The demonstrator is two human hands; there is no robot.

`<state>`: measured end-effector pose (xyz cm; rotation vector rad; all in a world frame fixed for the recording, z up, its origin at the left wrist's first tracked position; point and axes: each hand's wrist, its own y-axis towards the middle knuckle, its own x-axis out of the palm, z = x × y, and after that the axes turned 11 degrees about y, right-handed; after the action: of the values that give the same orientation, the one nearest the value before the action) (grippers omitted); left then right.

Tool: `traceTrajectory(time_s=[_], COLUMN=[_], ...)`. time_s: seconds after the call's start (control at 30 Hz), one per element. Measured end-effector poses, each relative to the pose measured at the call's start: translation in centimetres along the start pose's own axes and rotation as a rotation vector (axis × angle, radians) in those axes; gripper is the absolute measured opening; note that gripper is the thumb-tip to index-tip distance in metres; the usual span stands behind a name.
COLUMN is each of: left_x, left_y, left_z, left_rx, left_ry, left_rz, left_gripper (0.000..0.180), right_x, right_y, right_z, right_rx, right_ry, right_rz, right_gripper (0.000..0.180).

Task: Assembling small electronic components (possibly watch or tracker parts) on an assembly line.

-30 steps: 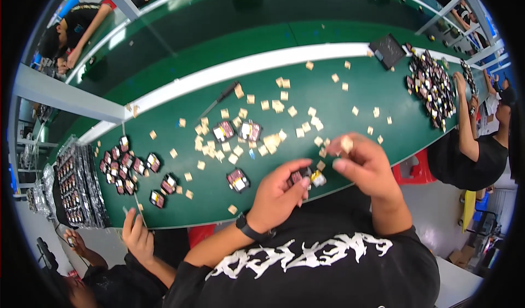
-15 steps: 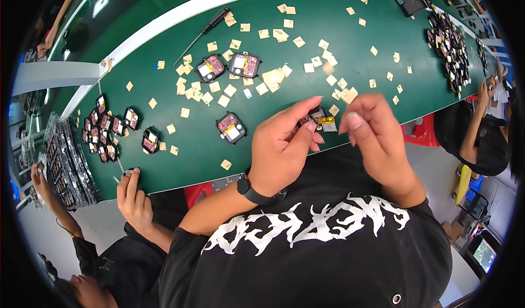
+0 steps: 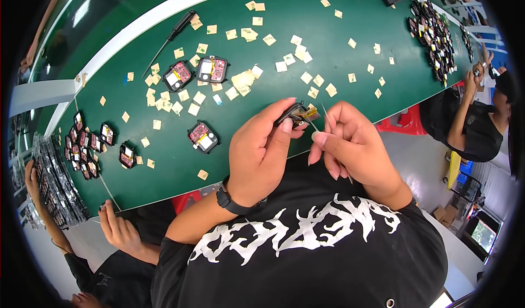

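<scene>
My left hand (image 3: 252,152), with a black watch on its wrist, is closed around a small black watch-like case (image 3: 290,113). The case is tilted, and a yellow-and-brown part (image 3: 310,113) sticks out from its side; its inside is mostly hidden. In my right hand (image 3: 355,144) I pinch a pair of thin metal tweezers (image 3: 328,123). One prong points up, while the other reaches toward the yellow part; whether it touches, I cannot tell. On the green table (image 3: 262,62), three open cases like this one, among them one (image 3: 203,137) left of my left hand, show red boards and silvery blocks.
Many beige paper squares (image 3: 243,80) are scattered across the table. A black-handled screwdriver (image 3: 178,29) lies at the far left. Clusters of cases sit at left (image 3: 82,144) and far right (image 3: 432,37). A co-worker's hand (image 3: 120,231) is at the left edge; another person sits at right.
My right hand, which had a small beige square at its fingertips, now holds tweezers beside the case. The case has turned more edge-on. The whole view has shifted, moving the table leftward.
</scene>
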<state>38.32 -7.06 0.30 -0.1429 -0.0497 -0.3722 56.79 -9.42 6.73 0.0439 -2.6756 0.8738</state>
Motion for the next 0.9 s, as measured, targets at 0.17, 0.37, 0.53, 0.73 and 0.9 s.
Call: traceTrajectory(time_s=[0.17,0.37,0.53,0.73,0.9], left_x=[-0.2,-0.1,-0.1,0.2,-0.2], left_y=[-0.1,-0.1,-0.2,-0.2,0.0], left_z=[-0.4,-0.3,-0.1,0.3,0.7], left_rx=[0.036,0.067,-0.004,-0.093,-0.101], left_ry=[0.033,0.073,0.076,-0.105,-0.235], left_rz=[-0.036,-0.022,-0.019,0.013,-0.031], left_gripper=[0.032,0.031,0.032,0.028,0.030], right_x=[-0.3,-0.3,-0.2,-0.9,-2.2], right_y=[0.6,1.1,1.2,1.1,0.8], right_z=[0.1,0.4,1.6,3.7,2.4], right_rx=[0.058,0.124,0.001,-0.324,-0.404], right_ry=[-0.003,0.066,0.212,0.004,-0.010], right_rz=[0.000,0.020,0.035,0.006,-0.039], right_gripper=[0.019,0.015,0.015,0.019,0.019])
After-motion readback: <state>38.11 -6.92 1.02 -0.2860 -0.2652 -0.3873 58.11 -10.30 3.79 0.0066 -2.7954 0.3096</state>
